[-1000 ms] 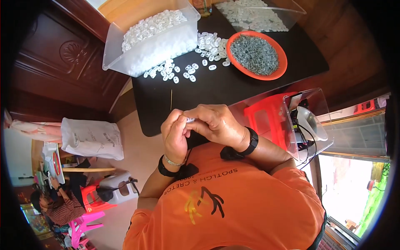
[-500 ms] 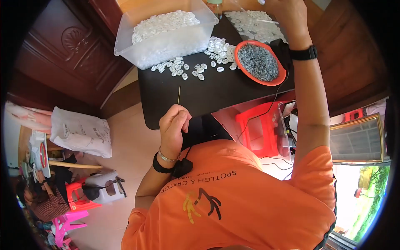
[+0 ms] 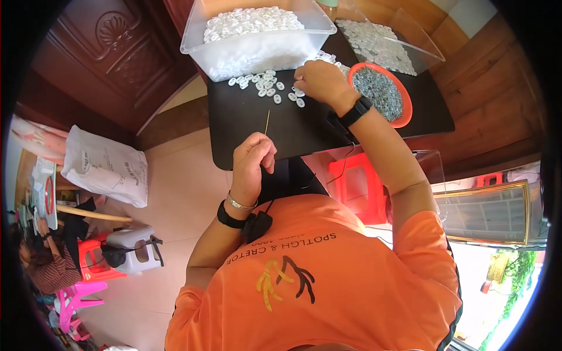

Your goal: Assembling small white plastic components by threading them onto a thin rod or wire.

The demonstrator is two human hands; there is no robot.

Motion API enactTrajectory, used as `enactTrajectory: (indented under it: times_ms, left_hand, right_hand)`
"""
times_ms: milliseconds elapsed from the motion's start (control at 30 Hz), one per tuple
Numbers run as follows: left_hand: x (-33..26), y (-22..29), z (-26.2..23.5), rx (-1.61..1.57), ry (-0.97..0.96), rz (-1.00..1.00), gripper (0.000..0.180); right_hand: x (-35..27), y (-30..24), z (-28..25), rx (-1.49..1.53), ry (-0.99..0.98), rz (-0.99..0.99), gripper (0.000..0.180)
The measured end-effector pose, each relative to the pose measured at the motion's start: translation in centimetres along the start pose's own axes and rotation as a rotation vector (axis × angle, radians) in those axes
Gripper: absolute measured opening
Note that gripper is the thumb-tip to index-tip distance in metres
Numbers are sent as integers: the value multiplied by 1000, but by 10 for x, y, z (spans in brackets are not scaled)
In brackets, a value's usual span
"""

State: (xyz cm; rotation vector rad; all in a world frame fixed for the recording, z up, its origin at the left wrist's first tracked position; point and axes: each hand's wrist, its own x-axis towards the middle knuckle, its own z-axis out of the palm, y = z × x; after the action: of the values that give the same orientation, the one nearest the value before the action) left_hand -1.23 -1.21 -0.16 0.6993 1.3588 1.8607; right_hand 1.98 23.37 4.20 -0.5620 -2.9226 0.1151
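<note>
Left hand (image 3: 253, 157) has its fingers pinched around a thin pale needle-like stick (image 3: 267, 121), upright over the black desk (image 3: 293, 126). Right hand (image 3: 316, 81) fingers curl onto the small white plastic rings (image 3: 266, 82) scattered beside the clear plastic bin (image 3: 246, 55).

Dark carved wooden door (image 3: 111, 52) at upper left, above a pale tiled floor (image 3: 175, 199). White printed sack (image 3: 105, 169) lying on the floor at left, with a white plastic stool (image 3: 132, 248), a red stool (image 3: 93, 260) and a pink chair (image 3: 73, 298) below it. Red plastic stool (image 3: 354, 184) under the black surface (image 3: 304, 126); gold-framed panel (image 3: 489, 213) at right, leaning by the wooden wall (image 3: 492, 88).
</note>
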Motion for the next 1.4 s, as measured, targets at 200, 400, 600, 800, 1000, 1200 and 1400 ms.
enactTrajectory:
  times_ms: [200,400,600,800,1000,1200,1400]
  left_hand:
    - [2,-3,-1,-20,-42,26,22]
    - [3,-2,-4,-38,-81,16,23]
    - [4,7,0,-1,-52,23,30]
    - [6,9,9,-183,-235,-23,29]
    - [9,8,23,-299,-323,-87,31]
    - [10,5,36,-368,-374,-102,31]
    - [15,0,40,-438,-207,-102,16]
  right_hand:
    - [8,-3,17,-65,8,-12,17]
    - [6,-5,7,289,47,44,16]
    - [-54,-54,-25,1311,-152,-143,6]
    - [-97,-63,-7,1452,19,-225,7]
    - [-113,-55,-1,1670,4,-215,10]
    - [-118,-50,0,1724,83,-125,14]
    - [-126,-45,-4,1430,244,-111,11]
